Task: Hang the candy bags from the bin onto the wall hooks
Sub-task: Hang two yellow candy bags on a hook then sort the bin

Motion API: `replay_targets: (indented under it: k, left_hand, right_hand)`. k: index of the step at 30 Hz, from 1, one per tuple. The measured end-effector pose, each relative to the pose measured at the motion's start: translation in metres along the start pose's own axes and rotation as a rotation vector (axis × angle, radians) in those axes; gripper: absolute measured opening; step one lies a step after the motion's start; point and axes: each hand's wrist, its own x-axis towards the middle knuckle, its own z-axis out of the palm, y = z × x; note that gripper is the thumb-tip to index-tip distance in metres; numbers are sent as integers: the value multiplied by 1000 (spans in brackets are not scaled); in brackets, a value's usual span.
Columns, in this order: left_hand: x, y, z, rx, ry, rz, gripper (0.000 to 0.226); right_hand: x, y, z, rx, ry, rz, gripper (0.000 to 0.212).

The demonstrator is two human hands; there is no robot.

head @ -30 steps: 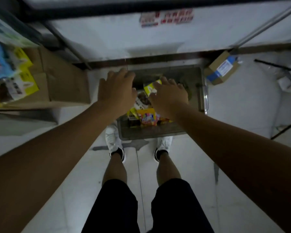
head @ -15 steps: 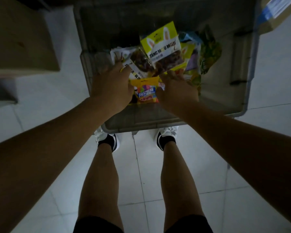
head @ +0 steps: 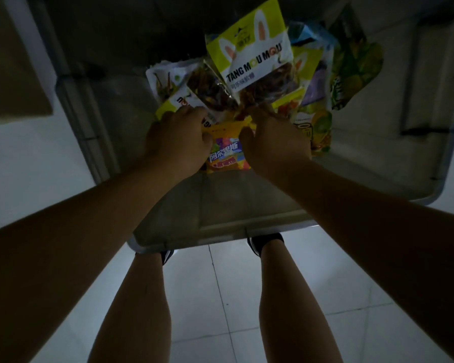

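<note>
- In the bin (head: 247,205) on the floor: orange candy bag (head: 227,153) among the other bags, between both hands.
- Right hand (head: 275,145) pinching its top edge; left hand (head: 178,142) curled over bags, grip not determinable.
- Step judged: pickup. Next: lift clear, carry to wall hooks.

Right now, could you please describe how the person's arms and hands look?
Both forearms are bare, with no sleeve in view. The left hand and right hand wear no gloves, and no watch, band or ring shows in the dim light.
</note>
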Motion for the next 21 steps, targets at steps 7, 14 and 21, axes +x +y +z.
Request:
replay_targets:
  k: [7,14,21]
  left_hand:
    - [77,22,21,-714,43,-228,43]
    - [121,52,37,-1116,234,-491,56]
    - [124,59,32,-1029,204,-444,28]
  right_hand:
    - [28,28,3,135,137,59,47]
    - [33,59,10,150,142,116,62]
    - [29,64,6,191,185,171,55]
